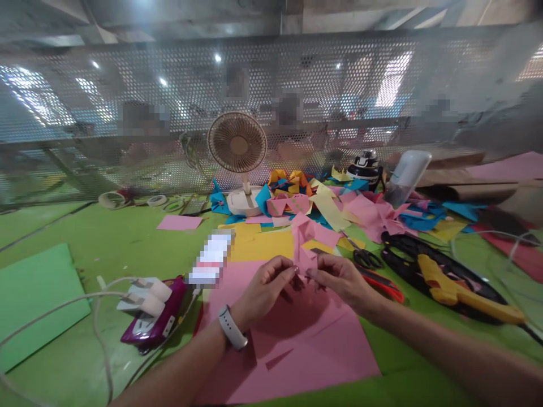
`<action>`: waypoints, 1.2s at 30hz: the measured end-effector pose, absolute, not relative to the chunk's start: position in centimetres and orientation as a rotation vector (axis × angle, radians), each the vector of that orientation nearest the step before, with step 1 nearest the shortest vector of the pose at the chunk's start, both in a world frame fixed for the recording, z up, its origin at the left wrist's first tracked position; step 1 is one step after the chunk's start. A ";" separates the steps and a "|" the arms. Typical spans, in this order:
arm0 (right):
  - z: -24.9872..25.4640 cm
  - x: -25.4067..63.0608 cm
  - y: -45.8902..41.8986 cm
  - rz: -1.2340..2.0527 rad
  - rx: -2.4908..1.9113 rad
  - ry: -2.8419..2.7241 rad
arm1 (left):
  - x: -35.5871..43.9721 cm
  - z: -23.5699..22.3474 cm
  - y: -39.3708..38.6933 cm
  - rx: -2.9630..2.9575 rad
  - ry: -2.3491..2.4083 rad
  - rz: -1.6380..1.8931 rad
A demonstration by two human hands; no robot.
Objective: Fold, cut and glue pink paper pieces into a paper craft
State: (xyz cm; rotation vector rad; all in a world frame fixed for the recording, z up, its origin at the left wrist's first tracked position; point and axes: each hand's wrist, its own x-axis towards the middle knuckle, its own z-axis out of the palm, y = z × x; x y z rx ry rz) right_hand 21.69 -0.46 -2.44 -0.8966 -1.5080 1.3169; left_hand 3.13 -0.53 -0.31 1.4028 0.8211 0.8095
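Between my two hands is a small piece of folded pink paper, raised a little over the large pink sheet. My left hand, with a white band on its wrist, pinches the paper's left side between thumb and fingers. The right side is pinched the same way by my right hand. A long pink strip seems to run upward from the piece; whether it is joined cannot be made out. Beneath the hands, a small pink scrap lies on the sheet, and yellow paper shows just behind.
Black scissors, an orange-red cutter and a yellow glue gun on a black tray lie to the right. Left are a lit phone and a purple power strip with cables. A fan stands behind, beside heaped paper scraps.
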 end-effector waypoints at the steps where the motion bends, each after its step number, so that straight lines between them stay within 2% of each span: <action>1: -2.6 21.6 -0.5 1.338 -0.914 -1.522 | 3.1 -0.3 -0.4 1.396 0.829 0.831; 11: -2.7 21.7 -0.3 1.495 -0.927 -1.533 | 2.5 -1.1 0.4 1.486 0.840 0.884; 16: -2.4 23.1 0.8 1.304 -0.850 -1.213 | 1.9 -0.4 1.0 1.511 0.913 0.876; 20: -1.6 23.9 1.4 1.223 -0.843 -1.239 | 1.8 -0.3 1.2 1.513 0.892 0.807; 24: -1.5 23.7 1.6 1.223 -0.844 -1.384 | 1.6 -0.5 1.5 1.490 0.949 0.740; 30: -2.9 22.8 1.8 1.180 -0.917 -1.392 | 1.4 -0.8 1.9 1.531 1.112 0.871; 36: -3.4 22.2 1.1 1.295 -1.058 -1.382 | 1.4 -0.8 1.6 1.721 1.265 0.927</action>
